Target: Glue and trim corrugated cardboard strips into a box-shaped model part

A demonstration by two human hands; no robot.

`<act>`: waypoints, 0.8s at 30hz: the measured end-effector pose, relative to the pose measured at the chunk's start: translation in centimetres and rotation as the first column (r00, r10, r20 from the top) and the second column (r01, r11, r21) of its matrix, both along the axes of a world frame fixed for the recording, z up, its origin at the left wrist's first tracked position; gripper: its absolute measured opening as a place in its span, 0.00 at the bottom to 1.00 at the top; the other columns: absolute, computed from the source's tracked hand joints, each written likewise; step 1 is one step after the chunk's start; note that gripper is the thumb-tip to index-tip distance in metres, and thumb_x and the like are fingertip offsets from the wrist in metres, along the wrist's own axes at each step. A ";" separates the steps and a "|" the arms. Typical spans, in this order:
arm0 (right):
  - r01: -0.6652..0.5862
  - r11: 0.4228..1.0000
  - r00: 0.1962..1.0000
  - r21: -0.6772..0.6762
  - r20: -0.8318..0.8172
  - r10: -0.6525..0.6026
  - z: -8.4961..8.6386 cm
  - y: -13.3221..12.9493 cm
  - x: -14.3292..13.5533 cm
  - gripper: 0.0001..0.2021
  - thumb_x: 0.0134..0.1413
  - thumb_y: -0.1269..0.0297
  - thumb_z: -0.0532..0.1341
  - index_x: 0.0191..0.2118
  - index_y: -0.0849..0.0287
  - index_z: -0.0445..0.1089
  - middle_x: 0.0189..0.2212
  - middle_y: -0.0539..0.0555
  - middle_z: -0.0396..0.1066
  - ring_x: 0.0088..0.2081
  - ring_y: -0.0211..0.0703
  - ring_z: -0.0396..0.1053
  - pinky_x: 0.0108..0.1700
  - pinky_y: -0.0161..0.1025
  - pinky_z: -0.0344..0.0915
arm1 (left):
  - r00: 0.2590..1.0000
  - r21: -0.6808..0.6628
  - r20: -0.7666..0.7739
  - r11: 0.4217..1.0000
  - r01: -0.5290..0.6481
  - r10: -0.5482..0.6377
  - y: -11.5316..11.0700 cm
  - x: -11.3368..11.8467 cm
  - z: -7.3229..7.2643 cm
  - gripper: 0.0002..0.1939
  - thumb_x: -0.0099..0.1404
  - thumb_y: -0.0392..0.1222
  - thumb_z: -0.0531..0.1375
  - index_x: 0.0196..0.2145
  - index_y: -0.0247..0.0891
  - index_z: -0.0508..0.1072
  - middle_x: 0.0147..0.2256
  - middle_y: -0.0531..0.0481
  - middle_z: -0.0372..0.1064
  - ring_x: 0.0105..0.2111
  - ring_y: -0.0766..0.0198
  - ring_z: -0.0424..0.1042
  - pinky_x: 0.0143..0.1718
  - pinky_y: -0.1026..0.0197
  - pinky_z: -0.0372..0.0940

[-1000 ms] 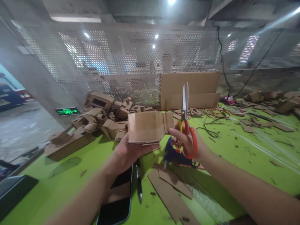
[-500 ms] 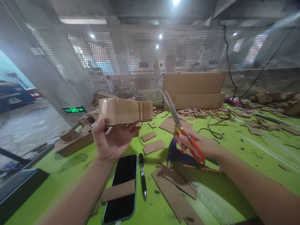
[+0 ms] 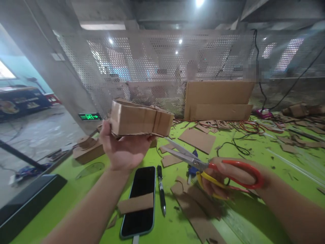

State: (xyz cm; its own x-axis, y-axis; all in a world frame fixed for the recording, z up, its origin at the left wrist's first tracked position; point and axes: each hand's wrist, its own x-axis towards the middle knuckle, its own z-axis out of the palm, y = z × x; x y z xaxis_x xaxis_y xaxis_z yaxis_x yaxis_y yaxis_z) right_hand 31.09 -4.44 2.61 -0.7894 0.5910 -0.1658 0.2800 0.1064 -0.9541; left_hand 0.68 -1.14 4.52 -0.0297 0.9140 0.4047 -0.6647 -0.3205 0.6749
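Note:
My left hand [image 3: 127, 150] is closed around the underside of a brown cardboard model [image 3: 138, 118], a box-like shape with a narrower stepped end, held up above the table. My right hand [image 3: 223, 176] grips scissors [image 3: 200, 165] with one red and one yellow handle. Their blades are spread apart and point left, the tips just below the model's right end. Behind the blades and my right hand, a blue glue gun [image 3: 193, 169] is mostly hidden on the table.
A phone [image 3: 139, 223] with a cardboard strip [image 3: 137, 203] across it lies below my left hand, beside a black pen [image 3: 160, 191]. Cardboard scraps [image 3: 198, 139] litter the green table. A large cardboard box [image 3: 218, 98] stands at the back, near coiled cables [image 3: 250, 127].
My right hand has turned the scissors from upright to pointing left, and their blades have opened. The cardboard model has tilted in my left hand, showing more of its top. The view has shifted slightly left.

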 end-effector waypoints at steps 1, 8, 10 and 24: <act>0.024 0.999 1.000 0.028 0.018 -0.025 0.2 -0.1 -0.1 0.39 0.66 0.27 0.47 0.35 0.61 0.78 0.24 0.56 0.73 0.23 0.42 0.67 0.29 0.39 0.66 | 1.000 -0.008 0.007 1.000 0.006 -0.006 0.1 0.0 -0.1 0.35 0.66 0.70 0.56 0.61 0.48 0.74 0.53 0.43 0.77 0.55 0.40 0.72 0.43 0.47 0.72; 0.036 0.998 0.999 -0.058 -0.006 -0.036 -0.8 0.4 0.2 0.43 0.65 0.26 0.41 0.40 0.61 0.78 0.25 0.58 0.74 0.24 0.46 0.70 0.33 0.44 0.69 | 0.984 -0.286 0.114 0.944 0.166 -0.138 0.6 -0.1 -1.0 0.39 0.60 0.75 0.59 0.53 0.40 0.77 0.41 0.39 0.78 0.40 0.45 0.75 0.34 0.50 0.67; 0.041 0.995 0.998 -0.088 -0.038 -0.045 -1.1 0.5 0.5 0.42 0.63 0.24 0.43 0.41 0.60 0.76 0.25 0.58 0.73 0.23 0.46 0.69 0.33 0.44 0.69 | 0.977 -0.328 0.138 0.923 0.203 -0.165 0.9 -0.1 -1.2 0.39 0.60 0.75 0.59 0.52 0.40 0.76 0.41 0.40 0.78 0.42 0.44 0.76 0.33 0.52 0.66; 0.031 0.999 0.999 0.037 0.026 -0.032 -0.5 0.3 0.1 0.40 0.69 0.31 0.42 0.40 0.62 0.78 0.26 0.59 0.76 0.24 0.44 0.72 0.32 0.41 0.69 | 0.981 -0.262 0.025 0.946 0.192 -0.192 0.6 0.4 -1.8 0.47 0.59 0.80 0.57 0.56 0.36 0.77 0.41 0.39 0.80 0.37 0.50 0.76 0.37 0.51 0.71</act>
State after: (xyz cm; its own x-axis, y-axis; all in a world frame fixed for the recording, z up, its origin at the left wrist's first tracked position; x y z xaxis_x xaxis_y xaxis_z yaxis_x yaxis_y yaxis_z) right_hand 31.17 -4.11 2.07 -0.7659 0.6215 -0.1645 0.3089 0.1314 -0.9420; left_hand 1.09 -0.52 2.69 0.1572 0.9761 0.1503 -0.6958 0.0015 0.7183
